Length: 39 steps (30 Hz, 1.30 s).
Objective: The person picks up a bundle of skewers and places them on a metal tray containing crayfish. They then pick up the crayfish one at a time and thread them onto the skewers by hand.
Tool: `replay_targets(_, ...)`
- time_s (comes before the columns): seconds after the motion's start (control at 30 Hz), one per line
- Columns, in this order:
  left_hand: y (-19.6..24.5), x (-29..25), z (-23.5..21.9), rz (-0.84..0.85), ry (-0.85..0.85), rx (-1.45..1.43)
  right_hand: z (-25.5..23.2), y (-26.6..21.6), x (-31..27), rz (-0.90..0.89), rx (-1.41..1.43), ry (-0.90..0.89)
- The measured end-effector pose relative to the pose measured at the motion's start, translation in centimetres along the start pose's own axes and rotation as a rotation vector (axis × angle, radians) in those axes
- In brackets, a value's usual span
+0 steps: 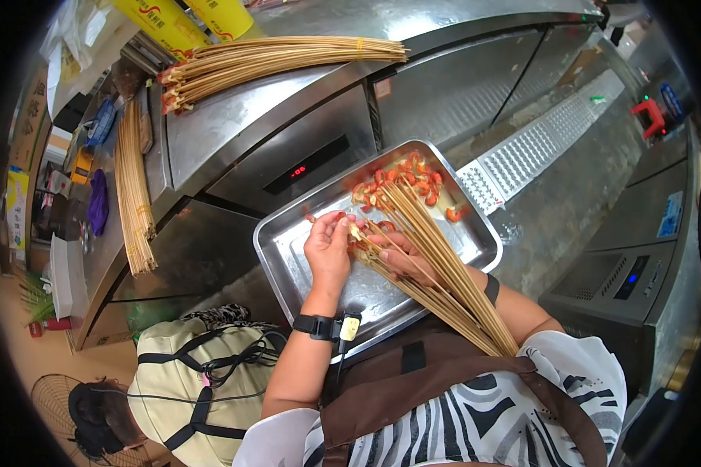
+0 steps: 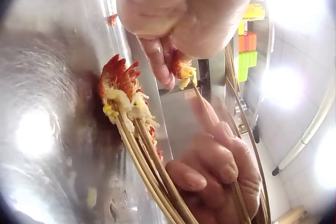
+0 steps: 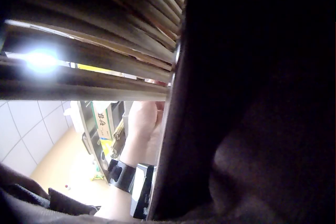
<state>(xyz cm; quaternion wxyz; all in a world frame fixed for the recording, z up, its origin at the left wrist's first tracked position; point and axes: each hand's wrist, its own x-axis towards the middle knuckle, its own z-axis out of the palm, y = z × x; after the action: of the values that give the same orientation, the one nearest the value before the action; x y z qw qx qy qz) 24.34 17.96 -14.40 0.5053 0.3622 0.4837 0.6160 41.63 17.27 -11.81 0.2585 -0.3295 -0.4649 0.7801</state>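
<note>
In the head view my left hand (image 1: pixel 329 251) pinches a red, pale-fleshed crayfish tail (image 2: pixel 184 71) at the tip of a bamboo skewer (image 2: pixel 197 88). My right hand (image 1: pixel 407 261) grips that skewer, its fingers curled round the stick in the left wrist view. A thick bundle of skewers (image 1: pixel 461 280) lies across the right hand and forearm. Other skewers, tipped with crayfish tails (image 2: pixel 123 90), slant beside the hands over the steel tray (image 1: pixel 276 261). Loose crayfish tails (image 1: pixel 420 177) are heaped at the tray's far side. Skewers and dark cloth fill most of the right wrist view.
A bundle of loaded skewers (image 1: pixel 288 62) lies on the steel counter (image 1: pixel 210 144). Bare skewers (image 1: pixel 135 187) lie farther left. Beyond the tray is a perforated metal strip (image 1: pixel 537 148) on the floor. Another person (image 1: pixel 202 373) is at the lower left.
</note>
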Motion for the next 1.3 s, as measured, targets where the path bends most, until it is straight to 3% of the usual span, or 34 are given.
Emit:
replay_targets(0.23, -0.3, 0.1, -0.1, 0.016, 0.005, 0.081, -0.1, 0.0, 0.0, -0.007, -0.03, -0.001)
replay_targets(0.53, 0.6, -0.2, 0.3, 0.015, -0.024, -0.02, -0.3, -0.6, -0.4, -0.034, -0.071, -0.034)
replay_targets(0.9, 0.8, -0.2, -0.1, -0.272, -0.029, -0.037, -0.5, 1.0, 0.8, -0.066, -0.008, -0.03)
replay_targets(1.3, 1.2, 0.0, -0.3, -0.343, -0.05, -0.053, -1.2, 2.5, 1.7, -0.099, -0.051, -0.021)
